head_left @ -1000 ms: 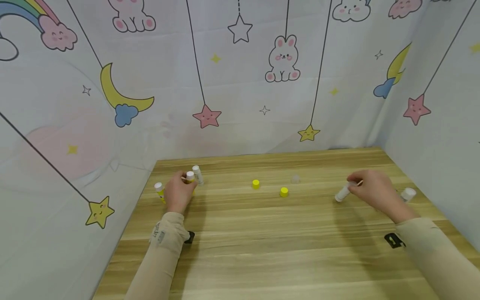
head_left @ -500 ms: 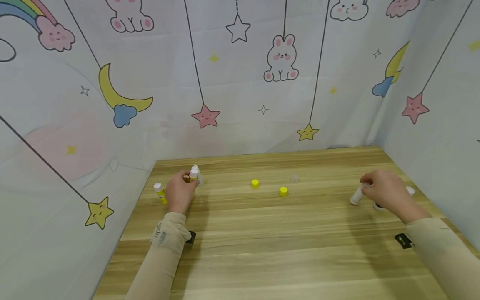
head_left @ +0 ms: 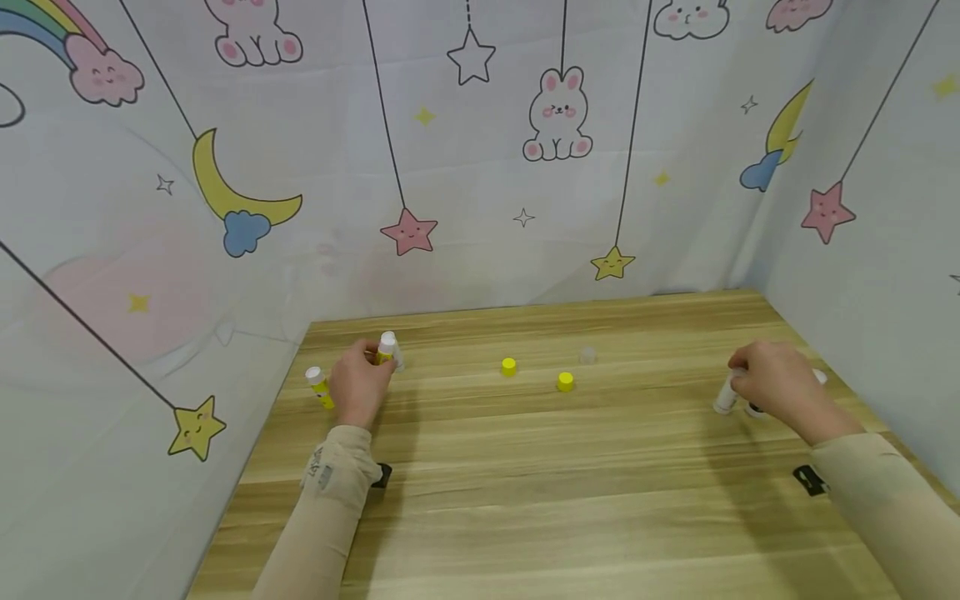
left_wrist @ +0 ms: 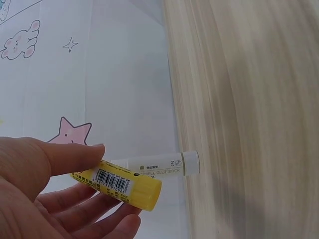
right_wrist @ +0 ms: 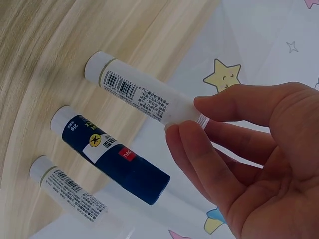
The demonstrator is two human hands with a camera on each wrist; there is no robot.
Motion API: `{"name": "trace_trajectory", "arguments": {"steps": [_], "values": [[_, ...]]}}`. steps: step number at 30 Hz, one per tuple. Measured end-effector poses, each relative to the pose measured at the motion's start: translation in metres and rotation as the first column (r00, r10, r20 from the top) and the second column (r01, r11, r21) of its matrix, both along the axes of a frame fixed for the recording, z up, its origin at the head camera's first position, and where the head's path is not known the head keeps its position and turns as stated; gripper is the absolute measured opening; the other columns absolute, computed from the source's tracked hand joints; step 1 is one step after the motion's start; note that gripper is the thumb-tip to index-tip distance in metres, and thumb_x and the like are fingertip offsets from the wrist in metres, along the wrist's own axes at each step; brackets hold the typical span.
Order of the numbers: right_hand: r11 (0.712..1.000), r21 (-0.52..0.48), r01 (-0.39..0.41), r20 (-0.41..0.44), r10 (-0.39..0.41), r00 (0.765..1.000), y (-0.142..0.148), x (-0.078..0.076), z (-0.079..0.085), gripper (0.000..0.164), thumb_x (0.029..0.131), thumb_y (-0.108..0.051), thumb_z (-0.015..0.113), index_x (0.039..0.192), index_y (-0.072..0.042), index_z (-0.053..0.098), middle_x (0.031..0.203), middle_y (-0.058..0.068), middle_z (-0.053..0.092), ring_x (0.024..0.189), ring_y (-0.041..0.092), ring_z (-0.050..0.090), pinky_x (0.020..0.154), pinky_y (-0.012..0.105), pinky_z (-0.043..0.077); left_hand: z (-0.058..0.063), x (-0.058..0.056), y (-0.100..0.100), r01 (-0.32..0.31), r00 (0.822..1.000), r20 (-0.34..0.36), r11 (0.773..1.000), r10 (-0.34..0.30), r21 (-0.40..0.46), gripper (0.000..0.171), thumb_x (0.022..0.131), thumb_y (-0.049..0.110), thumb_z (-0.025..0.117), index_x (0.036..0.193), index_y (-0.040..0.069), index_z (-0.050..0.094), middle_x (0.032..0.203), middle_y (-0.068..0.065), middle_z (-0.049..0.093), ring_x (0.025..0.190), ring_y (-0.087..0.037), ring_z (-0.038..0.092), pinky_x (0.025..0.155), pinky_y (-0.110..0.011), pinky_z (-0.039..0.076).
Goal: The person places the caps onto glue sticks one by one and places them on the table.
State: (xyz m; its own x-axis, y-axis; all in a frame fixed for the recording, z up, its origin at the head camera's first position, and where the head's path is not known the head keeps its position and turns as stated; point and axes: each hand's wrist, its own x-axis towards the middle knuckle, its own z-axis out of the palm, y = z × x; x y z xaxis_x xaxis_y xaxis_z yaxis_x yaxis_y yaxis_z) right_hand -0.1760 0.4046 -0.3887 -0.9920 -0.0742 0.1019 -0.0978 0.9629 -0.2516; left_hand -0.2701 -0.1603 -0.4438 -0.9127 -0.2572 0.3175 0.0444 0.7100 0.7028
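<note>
My left hand pinches a yellow glue stick between thumb and fingers at the table's left. Just behind it stands a white glue stick, which it partly covers in the head view. To this hand's left is another yellow glue stick. Over at the right, my right hand grips the upper end of a white glue stick, its base close over the wood. Beside that one stand a dark blue glue stick and a second white glue stick, mostly hidden by the hand in the head view.
Two small yellow caps and a clear cap lie around the middle of the wooden table. A white curtain printed with stars and rabbits closes off the back and sides.
My right hand has moved right with the white glue stick, bringing it beside the dark blue one. The yellow glue stick in my left hand has shifted slightly toward the white one behind it.
</note>
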Motion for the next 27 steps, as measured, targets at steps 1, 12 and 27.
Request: {"name": "trace_trajectory", "arguments": {"steps": [1, 12, 27], "values": [[1.0, -0.004, 0.001, 0.005, -0.001, 1.0, 0.0, 0.0, 0.0, 0.029, 0.084, -0.002, 0.063, 0.107, 0.014, 0.07, 0.105, 0.033, 0.067, 0.066, 0.024, 0.056, 0.056, 0.038, 0.044, 0.0, 0.0, 0.0, 0.0, 1.0, -0.001, 1.0, 0.0, -0.001, 0.03, 0.086, 0.02, 0.081, 0.109, 0.004, 0.07, 0.101, -0.016, 0.073, 0.089, -0.035, 0.067, 0.078, -0.049, 0.049], [1.0, -0.011, 0.022, 0.036, -0.022, 0.999, 0.0, 0.004, 0.003, 0.032, 0.088, -0.004, 0.064, 0.113, 0.016, 0.066, 0.106, 0.035, 0.065, 0.068, 0.026, 0.059, 0.055, 0.038, 0.046, 0.002, 0.005, 0.005, 0.014, 1.0, -0.021, 1.0, -0.014, 0.001, 0.029, 0.086, 0.018, 0.081, 0.107, 0.002, 0.07, 0.097, -0.017, 0.072, 0.084, -0.035, 0.066, 0.073, -0.048, 0.05], [0.997, 0.055, 0.049, -0.166, -0.039, 0.985, -0.02, -0.002, 0.02, 0.031, 0.091, -0.012, 0.066, 0.109, 0.013, 0.068, 0.094, 0.03, 0.068, 0.064, 0.029, 0.06, 0.052, 0.044, 0.047, 0.002, 0.005, 0.005, 0.018, 0.999, -0.029, 1.0, -0.019, -0.006, 0.03, 0.086, 0.019, 0.081, 0.111, 0.004, 0.072, 0.097, -0.017, 0.072, 0.086, -0.035, 0.065, 0.075, -0.049, 0.048]]}}
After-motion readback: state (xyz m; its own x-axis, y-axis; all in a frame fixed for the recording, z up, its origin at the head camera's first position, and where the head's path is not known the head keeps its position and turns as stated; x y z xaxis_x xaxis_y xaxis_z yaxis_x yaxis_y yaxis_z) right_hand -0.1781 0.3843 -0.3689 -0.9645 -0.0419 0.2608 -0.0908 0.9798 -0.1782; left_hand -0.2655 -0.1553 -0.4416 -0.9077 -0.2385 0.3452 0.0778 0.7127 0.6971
